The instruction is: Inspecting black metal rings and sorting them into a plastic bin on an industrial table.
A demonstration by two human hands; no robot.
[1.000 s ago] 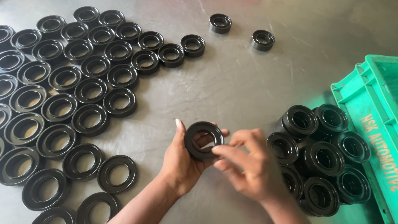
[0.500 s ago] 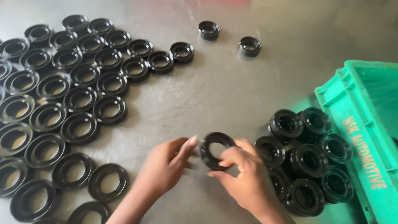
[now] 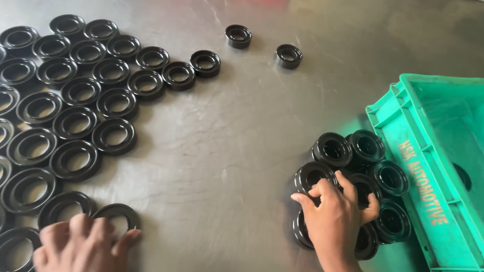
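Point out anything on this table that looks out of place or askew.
Two black rings sit alone at the far side of the metal table, apart from the laid-out group on the left. The pile under the right hand is heaped unevenly beside the green crate. No damage or spill shows.

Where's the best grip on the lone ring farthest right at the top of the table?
Take the ring by its outer wall, coming straight down from above. It lies flat, open side up, with bare table all round it, so fingers can pinch opposite sides; likely easier than hooking the bore.
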